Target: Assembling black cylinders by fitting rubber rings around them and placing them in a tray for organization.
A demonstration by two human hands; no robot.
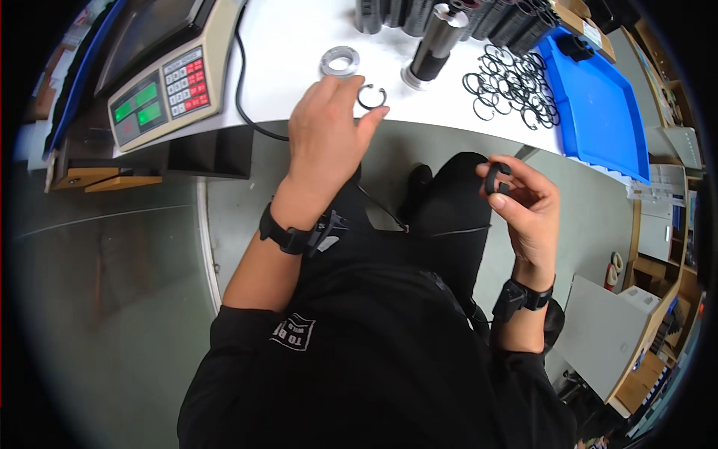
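My left hand [325, 127] is at the near edge of the white table [284, 45]. Its thumb and forefinger are spread around a thin black snap ring [372, 96], which seems to lie on the table; whether they touch it I cannot tell. Just beyond the fingers sits a silver metal ring [340, 62]. Off the table, over my lap, my right hand [531, 198] pinches a thick black C-shaped ring [493, 179] between thumb and fingers. It may be several snap rings stacked; I cannot tell. A black and silver cylinder [430, 56] stands upright on the table.
Loose black snap rings [512, 86] lie heaped beside a blue tray [598, 105] on the right. Several dark cylinders [415, 15] stand along the back. At the left is a counting scale [168, 93] with a black cable [241, 90] crossing the table edge.
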